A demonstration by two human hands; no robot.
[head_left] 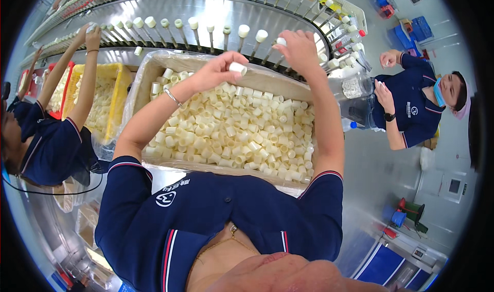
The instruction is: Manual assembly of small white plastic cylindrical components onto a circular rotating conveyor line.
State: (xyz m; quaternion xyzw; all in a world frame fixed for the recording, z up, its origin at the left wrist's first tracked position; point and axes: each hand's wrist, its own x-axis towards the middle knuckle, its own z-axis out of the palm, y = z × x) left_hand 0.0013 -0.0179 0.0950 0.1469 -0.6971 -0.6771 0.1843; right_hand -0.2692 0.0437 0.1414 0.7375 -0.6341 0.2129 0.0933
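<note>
My left hand (216, 74) is closed on a short, hollow white plastic cap (238, 69), held between thumb and fingers above the far side of a box. Farther right, my right hand (300, 50) is at the row of rods, its fingers curled by another white cap (281, 41) on a rod's tip. Below both hands, the plastic-lined box (135, 94) holds a heap of loose cream-white caps (231, 127). Along the box's far edge runs a curved line of thin metal rods (196, 39), several topped with caps. The right fingertips are partly hidden.
Beyond the rods is a shiny metal table (170, 12). On the left, a co-worker reaches to the rods beside a yellow basket (121, 86) of caps. Another person (411, 96) stands right, near a clear container (357, 87) of small white pieces. A red-capped bottle (355, 36) stands by the rods.
</note>
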